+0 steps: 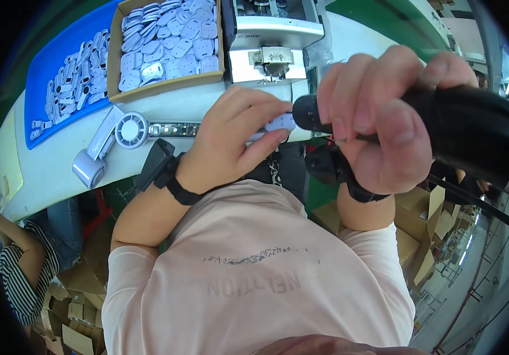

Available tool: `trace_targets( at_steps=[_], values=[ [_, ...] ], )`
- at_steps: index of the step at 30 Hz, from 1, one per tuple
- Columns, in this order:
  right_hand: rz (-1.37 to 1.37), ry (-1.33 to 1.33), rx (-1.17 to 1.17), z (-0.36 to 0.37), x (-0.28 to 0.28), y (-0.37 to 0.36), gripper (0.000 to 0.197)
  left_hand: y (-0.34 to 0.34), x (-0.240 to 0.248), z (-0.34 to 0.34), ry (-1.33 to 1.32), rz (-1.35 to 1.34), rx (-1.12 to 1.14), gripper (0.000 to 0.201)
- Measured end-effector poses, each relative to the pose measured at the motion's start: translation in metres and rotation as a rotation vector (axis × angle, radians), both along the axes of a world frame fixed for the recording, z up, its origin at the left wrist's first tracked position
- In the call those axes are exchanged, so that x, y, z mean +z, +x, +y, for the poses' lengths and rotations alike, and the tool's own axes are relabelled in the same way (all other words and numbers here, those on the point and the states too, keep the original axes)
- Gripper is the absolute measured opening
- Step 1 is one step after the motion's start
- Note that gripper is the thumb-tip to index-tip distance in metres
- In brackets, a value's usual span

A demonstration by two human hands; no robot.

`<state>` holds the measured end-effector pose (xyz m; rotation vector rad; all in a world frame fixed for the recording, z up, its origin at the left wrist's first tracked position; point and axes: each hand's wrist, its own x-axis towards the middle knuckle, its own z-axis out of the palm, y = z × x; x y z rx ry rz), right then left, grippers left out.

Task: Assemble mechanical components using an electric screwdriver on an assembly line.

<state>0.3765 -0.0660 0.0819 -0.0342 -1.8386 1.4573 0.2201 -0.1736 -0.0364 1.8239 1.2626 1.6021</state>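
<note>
My left hand [239, 127] pinches a small pale lilac plastic cover [280, 122] with small holes, between thumb and fingers near the table's front edge. Wrapped around a thick black corded electric screwdriver [467, 127] is my right hand [379, 112]. The screwdriver's ringed front end overlaps the cover in view; whether its tip touches the cover is hidden. Left of my left hand, a pale handheld fan [131, 130] with a folded handle lies on the table. A strip with lights or circuit parts [174, 129] lies between them.
A cardboard box [168, 87] holds many similar pale covers. Beside it, a blue tray [35, 112] carries pale parts. A grey machine [275, 35] stands at the back of the white table [53, 171]. Open cartons [420, 236] stand at right; another person [23, 260] is at far left.
</note>
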Motion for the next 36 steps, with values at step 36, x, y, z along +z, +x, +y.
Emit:
trace_targets(
  at_steps=[36],
  values=[
    [0.160, -0.108, 0.020, -0.015, 0.015, 0.021, 0.034, 0.004, -0.008, -0.014, -0.005, -0.049, 0.005, 0.047]
  ],
)
